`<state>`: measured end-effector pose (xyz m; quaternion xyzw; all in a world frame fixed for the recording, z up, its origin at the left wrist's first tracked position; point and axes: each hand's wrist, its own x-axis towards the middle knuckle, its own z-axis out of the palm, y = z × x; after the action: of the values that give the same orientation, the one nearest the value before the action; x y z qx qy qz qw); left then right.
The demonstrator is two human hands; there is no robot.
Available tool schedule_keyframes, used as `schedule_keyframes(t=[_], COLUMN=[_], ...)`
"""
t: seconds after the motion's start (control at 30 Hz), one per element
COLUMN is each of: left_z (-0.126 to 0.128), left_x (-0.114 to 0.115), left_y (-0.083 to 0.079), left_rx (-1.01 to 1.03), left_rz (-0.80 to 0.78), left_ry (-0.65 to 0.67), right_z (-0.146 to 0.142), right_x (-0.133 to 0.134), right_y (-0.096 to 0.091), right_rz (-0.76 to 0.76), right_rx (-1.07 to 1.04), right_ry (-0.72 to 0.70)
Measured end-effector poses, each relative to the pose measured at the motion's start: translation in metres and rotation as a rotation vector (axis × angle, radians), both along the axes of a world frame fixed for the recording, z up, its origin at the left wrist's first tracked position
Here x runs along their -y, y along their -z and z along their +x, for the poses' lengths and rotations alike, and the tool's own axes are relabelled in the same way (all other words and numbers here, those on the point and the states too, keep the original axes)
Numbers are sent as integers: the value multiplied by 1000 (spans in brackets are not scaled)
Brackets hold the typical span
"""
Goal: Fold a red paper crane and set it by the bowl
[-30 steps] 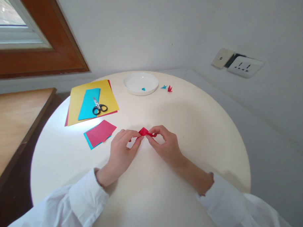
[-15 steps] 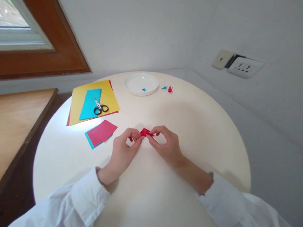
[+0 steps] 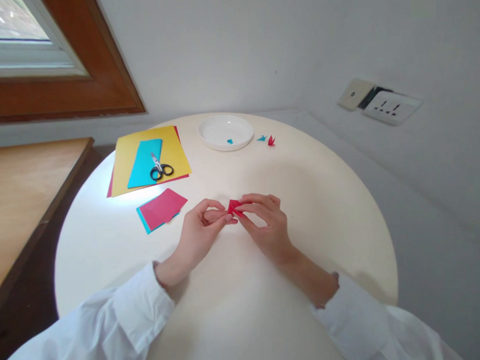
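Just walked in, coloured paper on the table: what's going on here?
A person pinches a small folded red paper between the left hand and right hand, low over the round table. Left of the hands lie pink and blue squares; farther back, scissors rest on coloured sheets, and a white plate sits beside two tiny folded figures.

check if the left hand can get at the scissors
Probably yes: the scissors lie uncovered on the blue sheet, only flat paper lies between, but the left hand pinches the red fold.

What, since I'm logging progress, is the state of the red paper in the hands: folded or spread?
Folded: the red paper is a small creased wedge pinched between left hand and right hand.
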<state>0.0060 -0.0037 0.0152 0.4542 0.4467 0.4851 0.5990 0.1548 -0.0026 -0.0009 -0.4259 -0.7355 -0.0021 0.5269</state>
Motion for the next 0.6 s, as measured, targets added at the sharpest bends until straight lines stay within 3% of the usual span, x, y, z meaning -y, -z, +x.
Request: schedule_keyframes(t=[0.3,0.6], left_z=[-2,-2], left_x=[0,-1], left_y=[2,3], left_rx=[40,40], left_rz=[48,76], left_ry=[95,111], right_z=[3,7], right_x=[-1,-3], right_y=[-2,-1], right_rz=[95,97], right_rx=[130,203], right_ry=[-59,-98])
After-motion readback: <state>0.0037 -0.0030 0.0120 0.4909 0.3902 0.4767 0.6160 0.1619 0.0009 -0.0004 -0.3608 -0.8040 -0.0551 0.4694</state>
